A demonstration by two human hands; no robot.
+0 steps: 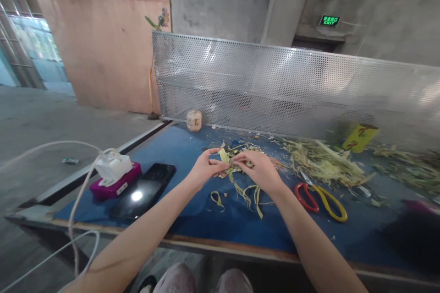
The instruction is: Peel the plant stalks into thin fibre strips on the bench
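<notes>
Both hands meet above the blue table top (192, 213), pinching the same bundle of pale yellow-green leaf strips (229, 161). My left hand (205, 168) closes thumb and fingers on the strips from the left. My right hand (258, 168) grips them from the right. Loose ends of the strips (248, 193) trail down onto the table between my wrists. Scissors with one red and one yellow handle (319, 197) lie just right of my right wrist.
A heap of dry leaf scraps (323, 165) spreads at the right, with a yellow can (359, 138) behind it. At the left lie a black phone (144, 191), a magenta box with a white charger (113, 175) and cables. A small jar (194, 120) stands by the perforated metal panel (292, 87).
</notes>
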